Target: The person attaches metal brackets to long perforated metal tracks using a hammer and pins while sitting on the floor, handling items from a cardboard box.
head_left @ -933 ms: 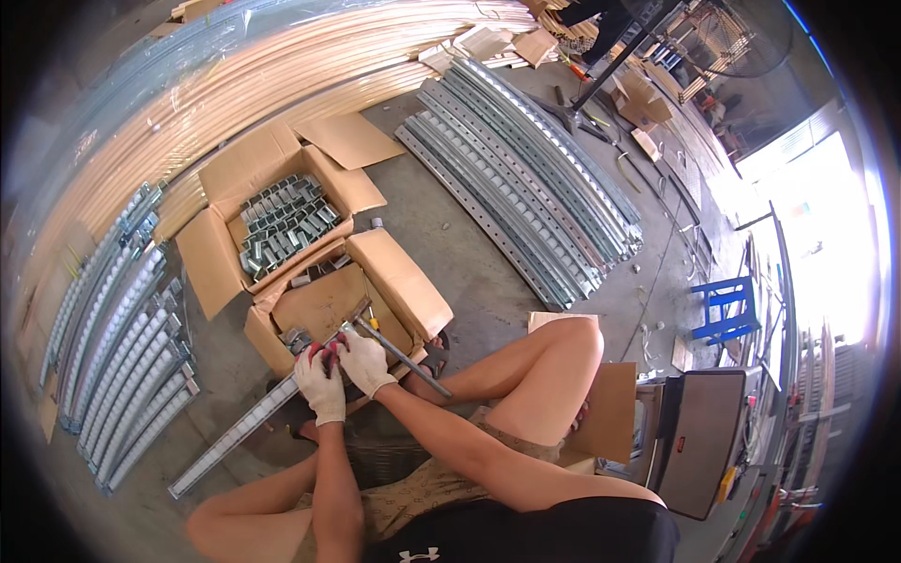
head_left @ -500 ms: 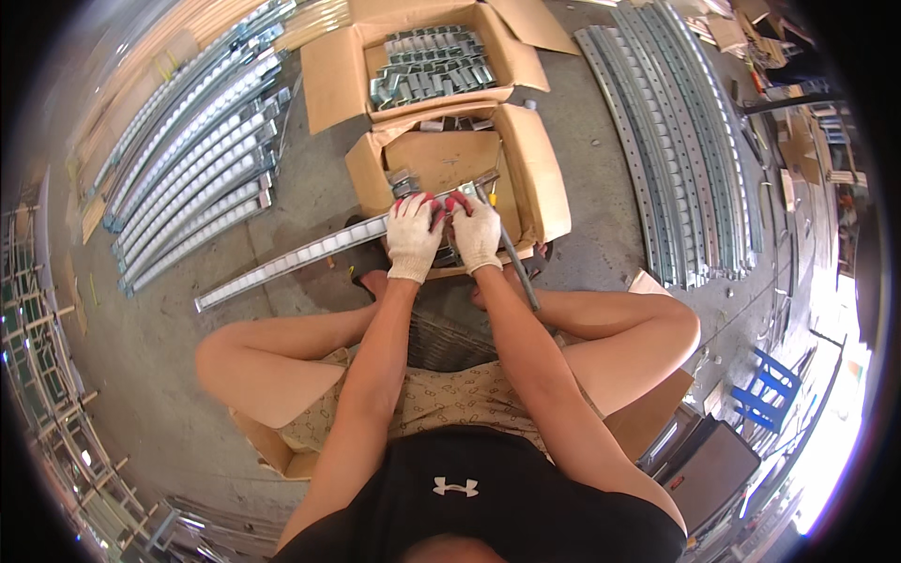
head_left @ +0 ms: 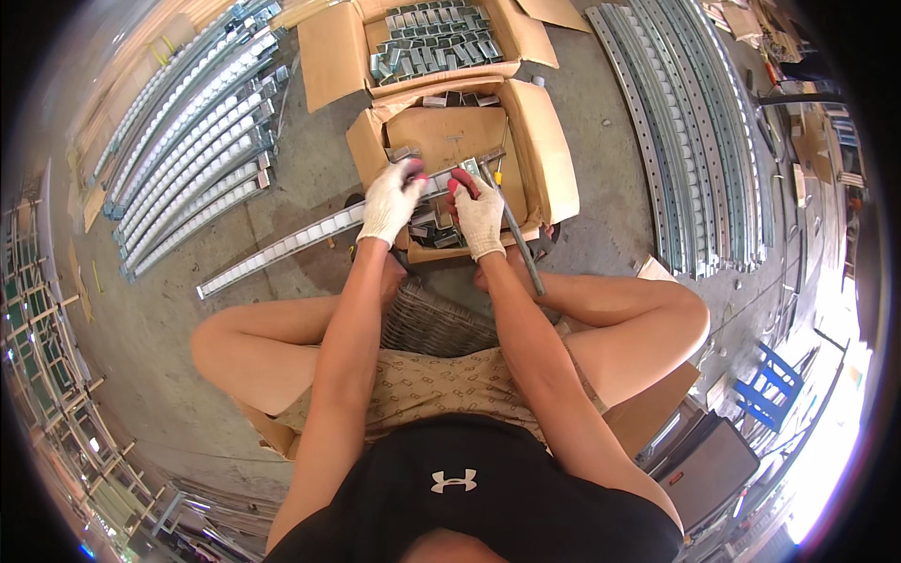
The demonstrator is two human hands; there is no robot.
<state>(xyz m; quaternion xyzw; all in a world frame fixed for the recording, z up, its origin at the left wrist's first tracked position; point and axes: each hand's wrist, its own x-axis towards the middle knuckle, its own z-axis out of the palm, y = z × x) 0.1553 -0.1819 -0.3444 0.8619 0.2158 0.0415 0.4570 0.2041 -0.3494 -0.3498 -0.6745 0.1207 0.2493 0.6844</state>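
A metal roller track with white rollers lies slanting across a cardboard box, its right end above the box. My left hand, in a white glove with red fingertips, hovers over the track with fingers curled together; what they hold, if anything, is too small to make out. My gloved right hand is beside the track's end bracket, its thumb and fingers pinched close; anything between them is hidden. Just right of this hand a grey metal bar leans over the box's near edge. A yellow-handled tool is inside the box.
Behind stands another open carton with rows of metal brackets. Several roller tracks lie on the floor at left, more metal rails at right. A blue plastic piece is at far right. My bent legs flank a woven seat.
My hands have drawn apart. The left one has moved left and up off the track, uncovering its middle. The right hand stays near the end bracket.
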